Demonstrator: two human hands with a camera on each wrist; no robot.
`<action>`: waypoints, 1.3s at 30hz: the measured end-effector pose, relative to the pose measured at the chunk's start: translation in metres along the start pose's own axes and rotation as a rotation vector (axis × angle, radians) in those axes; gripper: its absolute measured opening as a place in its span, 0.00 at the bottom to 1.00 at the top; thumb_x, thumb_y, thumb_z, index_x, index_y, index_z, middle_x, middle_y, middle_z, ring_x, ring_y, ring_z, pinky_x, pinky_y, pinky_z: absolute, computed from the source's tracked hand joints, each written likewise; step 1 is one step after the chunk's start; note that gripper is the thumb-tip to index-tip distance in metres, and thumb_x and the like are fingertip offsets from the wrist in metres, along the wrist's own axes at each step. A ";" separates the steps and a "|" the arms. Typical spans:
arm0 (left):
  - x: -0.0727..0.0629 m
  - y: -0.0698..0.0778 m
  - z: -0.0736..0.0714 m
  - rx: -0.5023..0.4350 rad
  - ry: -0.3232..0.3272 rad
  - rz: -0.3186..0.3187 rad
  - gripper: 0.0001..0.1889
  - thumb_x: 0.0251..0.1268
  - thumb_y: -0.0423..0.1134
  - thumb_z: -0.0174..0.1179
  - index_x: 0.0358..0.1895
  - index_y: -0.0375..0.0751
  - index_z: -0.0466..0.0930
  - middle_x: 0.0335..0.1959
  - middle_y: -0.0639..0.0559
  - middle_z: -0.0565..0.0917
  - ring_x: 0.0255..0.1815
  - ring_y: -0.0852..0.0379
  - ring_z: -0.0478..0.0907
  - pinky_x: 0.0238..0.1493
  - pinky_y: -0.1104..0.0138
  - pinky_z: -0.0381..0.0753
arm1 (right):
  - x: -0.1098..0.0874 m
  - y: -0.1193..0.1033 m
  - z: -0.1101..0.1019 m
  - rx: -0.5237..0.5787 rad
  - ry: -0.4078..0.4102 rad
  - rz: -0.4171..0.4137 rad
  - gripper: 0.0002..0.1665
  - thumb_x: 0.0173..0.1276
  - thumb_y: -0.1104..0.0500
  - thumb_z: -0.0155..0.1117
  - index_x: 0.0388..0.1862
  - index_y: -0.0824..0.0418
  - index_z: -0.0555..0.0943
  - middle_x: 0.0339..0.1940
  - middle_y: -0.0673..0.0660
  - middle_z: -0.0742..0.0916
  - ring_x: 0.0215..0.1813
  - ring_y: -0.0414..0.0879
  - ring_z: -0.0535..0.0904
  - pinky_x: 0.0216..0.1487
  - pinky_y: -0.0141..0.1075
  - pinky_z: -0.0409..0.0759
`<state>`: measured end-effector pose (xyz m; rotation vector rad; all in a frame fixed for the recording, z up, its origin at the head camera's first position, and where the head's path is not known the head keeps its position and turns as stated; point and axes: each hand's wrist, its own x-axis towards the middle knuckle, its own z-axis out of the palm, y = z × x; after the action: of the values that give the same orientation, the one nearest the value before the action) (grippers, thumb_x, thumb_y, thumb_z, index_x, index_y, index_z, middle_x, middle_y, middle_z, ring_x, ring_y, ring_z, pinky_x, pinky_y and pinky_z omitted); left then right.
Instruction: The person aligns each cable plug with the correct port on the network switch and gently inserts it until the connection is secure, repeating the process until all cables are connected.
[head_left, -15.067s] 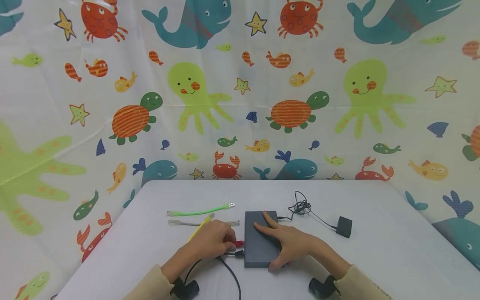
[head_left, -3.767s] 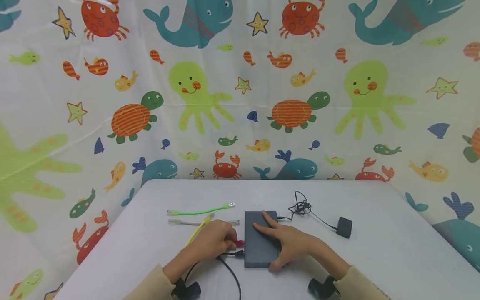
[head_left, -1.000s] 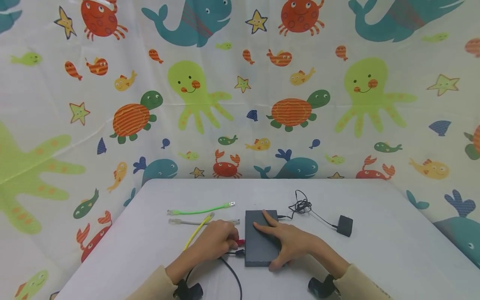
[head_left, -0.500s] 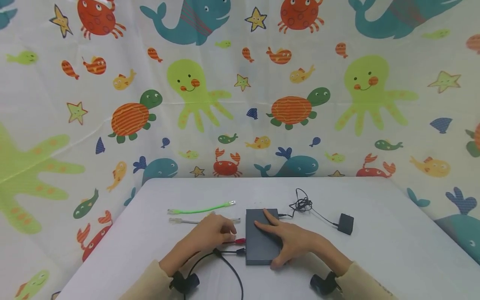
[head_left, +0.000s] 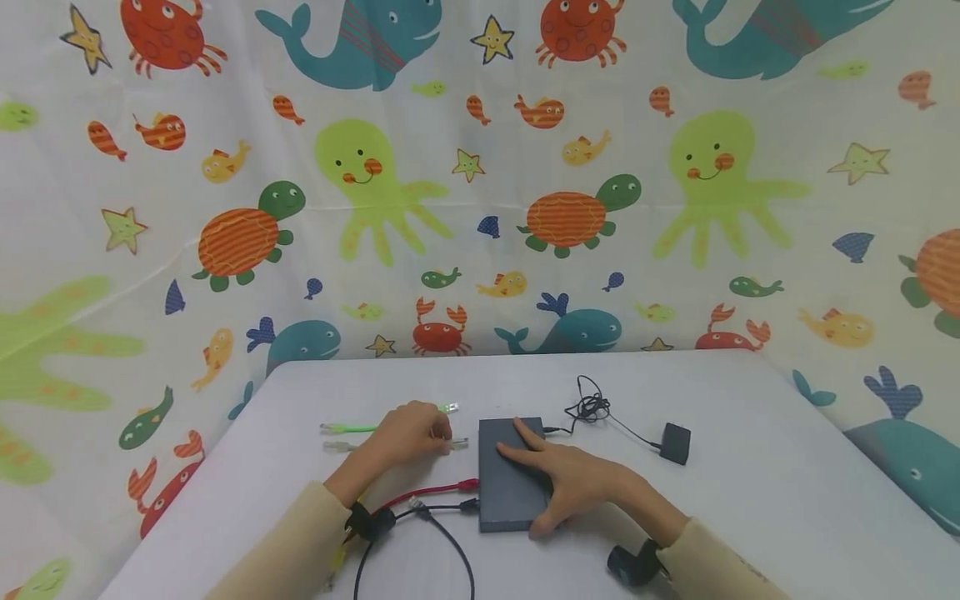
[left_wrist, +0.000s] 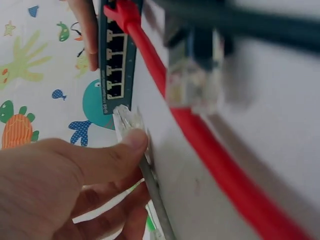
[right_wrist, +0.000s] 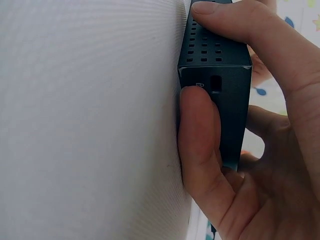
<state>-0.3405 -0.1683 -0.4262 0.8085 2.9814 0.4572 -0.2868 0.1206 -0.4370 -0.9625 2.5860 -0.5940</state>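
My left hand point(head_left: 405, 433) pinches a grey network cable point(left_wrist: 157, 200) between thumb and fingers, close behind its clear plug point(left_wrist: 131, 120). That plug lies apart from the dark network switch point(head_left: 498, 500). My right hand point(head_left: 581, 479) grips the switch, some fingers spread over its top and the thumb on its near side. A red network cable point(head_left: 423, 493) and a black network cable point(head_left: 442, 507) are plugged into the switch's left side; several ports point(left_wrist: 116, 75) beyond the red plug are unfilled.
A green cable point(head_left: 348, 429) lies behind my left hand. A yellow cable point(head_left: 337, 562) is partly hidden under my left wrist. The black cable's loose plug point(head_left: 416, 502) rests left of the switch. A power adapter point(head_left: 675, 443) with a tangled cord point(head_left: 588, 408) sits right, joined to the switch.
My left hand has let go of the red plug, moved away from me and taken the grey cable. The yellow cable has shifted nearer me, under the wrist. My right hand stays on the switch.
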 end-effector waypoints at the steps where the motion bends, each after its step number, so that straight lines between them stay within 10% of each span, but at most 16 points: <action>1: 0.002 -0.001 -0.001 0.006 -0.007 0.003 0.06 0.54 0.44 0.71 0.35 0.52 0.87 0.30 0.62 0.85 0.33 0.62 0.76 0.39 0.63 0.77 | 0.000 -0.001 -0.001 -0.003 -0.001 0.001 0.63 0.43 0.30 0.74 0.76 0.31 0.50 0.82 0.51 0.41 0.77 0.57 0.57 0.68 0.58 0.65; 24: -0.010 0.013 -0.004 -0.030 -0.038 0.072 0.06 0.51 0.43 0.73 0.32 0.54 0.85 0.23 0.66 0.81 0.27 0.64 0.73 0.34 0.68 0.73 | 0.001 -0.002 -0.002 0.008 0.000 -0.007 0.63 0.44 0.31 0.74 0.76 0.32 0.51 0.82 0.51 0.41 0.76 0.57 0.57 0.67 0.58 0.66; 39: -0.027 0.021 0.000 0.014 0.024 0.115 0.07 0.62 0.40 0.64 0.42 0.51 0.86 0.35 0.62 0.87 0.37 0.65 0.79 0.43 0.66 0.81 | 0.002 0.001 0.000 0.002 0.001 -0.008 0.63 0.43 0.31 0.74 0.76 0.32 0.51 0.82 0.52 0.41 0.76 0.56 0.59 0.66 0.57 0.68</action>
<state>-0.3064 -0.1644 -0.4216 0.9871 2.9737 0.4537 -0.2886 0.1198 -0.4373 -0.9720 2.5832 -0.5992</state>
